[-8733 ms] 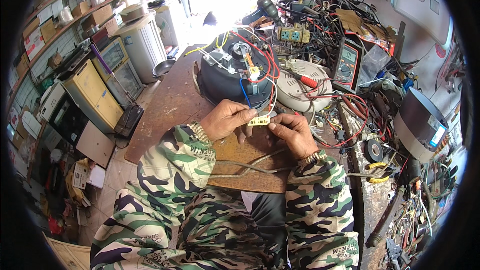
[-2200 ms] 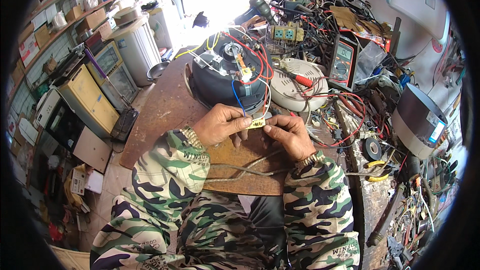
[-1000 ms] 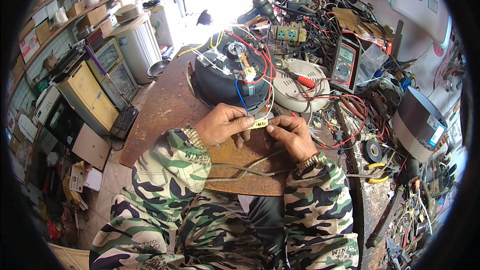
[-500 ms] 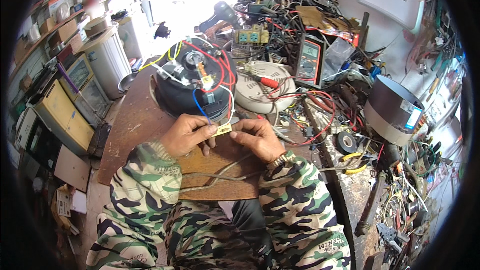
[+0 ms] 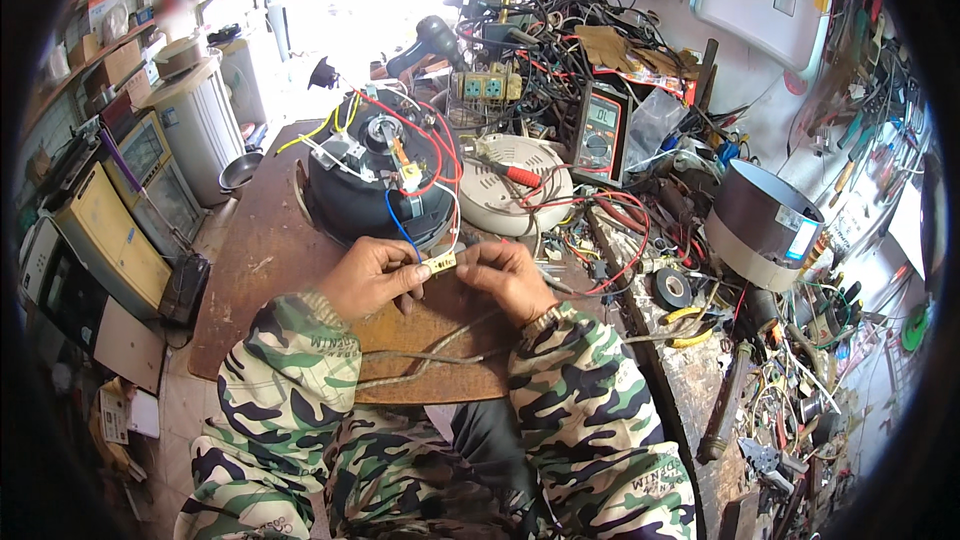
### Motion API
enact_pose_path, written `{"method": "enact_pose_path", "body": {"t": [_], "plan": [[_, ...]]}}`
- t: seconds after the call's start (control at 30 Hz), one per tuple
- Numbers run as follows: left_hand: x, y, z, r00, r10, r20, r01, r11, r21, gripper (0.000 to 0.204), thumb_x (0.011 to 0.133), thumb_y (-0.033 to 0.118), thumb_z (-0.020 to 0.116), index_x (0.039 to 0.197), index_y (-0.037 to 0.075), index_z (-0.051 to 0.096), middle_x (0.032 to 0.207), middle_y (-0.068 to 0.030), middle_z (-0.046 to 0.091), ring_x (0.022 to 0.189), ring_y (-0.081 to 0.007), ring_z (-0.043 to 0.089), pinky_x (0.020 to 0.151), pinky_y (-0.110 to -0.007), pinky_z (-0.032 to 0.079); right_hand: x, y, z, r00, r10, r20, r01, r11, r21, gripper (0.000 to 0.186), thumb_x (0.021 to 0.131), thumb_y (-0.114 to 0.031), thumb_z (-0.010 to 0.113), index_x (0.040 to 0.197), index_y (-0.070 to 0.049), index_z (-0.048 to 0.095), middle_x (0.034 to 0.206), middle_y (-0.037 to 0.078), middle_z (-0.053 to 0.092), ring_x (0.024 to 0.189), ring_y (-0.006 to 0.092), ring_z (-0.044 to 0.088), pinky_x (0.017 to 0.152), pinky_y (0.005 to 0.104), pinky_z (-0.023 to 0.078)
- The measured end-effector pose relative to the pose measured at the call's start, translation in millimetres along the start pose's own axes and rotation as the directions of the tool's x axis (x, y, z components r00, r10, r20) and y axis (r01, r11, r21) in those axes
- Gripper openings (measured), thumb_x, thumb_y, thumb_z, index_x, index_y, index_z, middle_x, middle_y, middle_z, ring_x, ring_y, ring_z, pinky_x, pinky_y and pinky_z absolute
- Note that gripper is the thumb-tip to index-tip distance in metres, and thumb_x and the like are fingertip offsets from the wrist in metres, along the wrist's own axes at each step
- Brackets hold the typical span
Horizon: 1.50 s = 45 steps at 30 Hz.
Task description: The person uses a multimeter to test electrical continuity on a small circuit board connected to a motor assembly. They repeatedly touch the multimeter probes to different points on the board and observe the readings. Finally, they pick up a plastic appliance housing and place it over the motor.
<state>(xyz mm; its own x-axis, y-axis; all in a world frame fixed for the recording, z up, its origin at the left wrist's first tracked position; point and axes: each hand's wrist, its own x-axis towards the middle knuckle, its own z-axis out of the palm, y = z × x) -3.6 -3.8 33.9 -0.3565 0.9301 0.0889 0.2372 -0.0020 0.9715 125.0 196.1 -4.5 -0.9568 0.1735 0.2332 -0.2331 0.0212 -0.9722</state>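
A small pale-yellow board with dark marks is pinched between the thumb and fingers of my left hand. My right hand is closed with its fingertips at the board's right end. Blue wire and white wire run from the board area up to a black, rounded appliance body, which looks like an upturned rice cooker. On its exposed underside are a round metal part and red, white and yellow wires. My fingers hide part of the board and its wire ends.
Right of the body lies an off-white round cover with a red probe on it. A multimeter stands behind. A dark cylinder, black tape and tangled wires crowd the right. A brown cord crosses the wooden table.
The whole view has shifted slightly. Both hands stay at the small board, which now lies a little more level; the right fingertips have moved slightly on its right end.
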Motion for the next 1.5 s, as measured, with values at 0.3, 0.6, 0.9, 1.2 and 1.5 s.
{"method": "enact_pose_path", "body": {"t": [0.3, 0.6, 0.9, 1.2, 1.5], "plan": [[9, -9, 1, 1.000, 0.010, 0.014, -0.010, 1.000, -0.025, 0.030, 0.097, 0.024, 0.062, 0.102, -0.006, 0.063, 0.078, -0.0061, 0.067, 0.061, -0.0097, 0.063, 0.053, -0.023, 0.050, -15, -116, -68, 0.958, 0.004, -0.288, -0.126, 0.906, -0.405, 0.016, 0.090, -0.010, 0.066, 0.098, 0.004, 0.069, 0.075, 0.005, 0.067, 0.064, 0.0119, 0.063, 0.060, 0.0257, 0.052], [5, -2, -3, 0.925, -0.314, 0.212, 0.247, 0.925, 0.289, 0.041, 0.092, 0.034, 0.069, 0.105, -0.005, 0.066, 0.079, -0.0070, 0.067, 0.057, -0.0095, 0.061, 0.051, -0.025, 0.050, -45, -62, -71, 0.980, 0.132, -0.147, -0.154, 0.051, -0.987, 0.029, 0.075, -0.028, 0.070, 0.085, -0.001, 0.065, 0.082, 0.023, 0.067, 0.082, 0.0419, 0.066, 0.076, 0.0492, 0.053], [5, -12, 1, 0.890, -0.197, 0.411, 0.101, 0.965, 0.244, 0.040, 0.093, 0.034, 0.068, 0.104, -0.004, 0.067, 0.080, -0.0025, 0.063, 0.061, -0.0080, 0.058, 0.053, -0.025, 0.048, -49, -78, -75, 0.989, -0.027, -0.148, -0.151, -0.187, -0.971, 0.011, 0.081, -0.013, 0.056, 0.082, -0.005, 0.064, 0.083, 0.019, 0.065, 0.079, 0.0368, 0.068, 0.071, 0.0469, 0.055], [10, -15, 21, 0.907, 0.027, 0.419, -0.023, 1.000, -0.016, 0.063, 0.094, 0.032, 0.067, 0.138, -0.006, 0.040, 0.117, -0.0146, 0.062, 0.100, -0.0168, 0.062, 0.085, -0.028, 0.051, -77, -122, -2, 0.937, -0.055, 0.345, 0.311, -0.323, -0.894, 0.011, 0.077, -0.007, 0.060, 0.087, -0.004, 0.062, 0.081, 0.009, 0.057, 0.078, 0.0260, 0.061, 0.068, 0.0395, 0.052], [-3, -2, 9, 0.868, -0.048, 0.495, 0.080, 0.996, -0.044, 0.035, 0.100, 0.035, 0.057, 0.102, 0.000, 0.062, 0.077, -0.0035, 0.064, 0.068, -0.0107, 0.060, 0.062, -0.026, 0.049, -52, -96, 41, 0.829, -0.282, 0.484, 0.413, -0.274, -0.868, 0.031, 0.075, -0.013, 0.060, 0.102, 0.001, 0.064, 0.092, 0.009, 0.058, 0.090, 0.0251, 0.058, 0.082, 0.0376, 0.049]]}}
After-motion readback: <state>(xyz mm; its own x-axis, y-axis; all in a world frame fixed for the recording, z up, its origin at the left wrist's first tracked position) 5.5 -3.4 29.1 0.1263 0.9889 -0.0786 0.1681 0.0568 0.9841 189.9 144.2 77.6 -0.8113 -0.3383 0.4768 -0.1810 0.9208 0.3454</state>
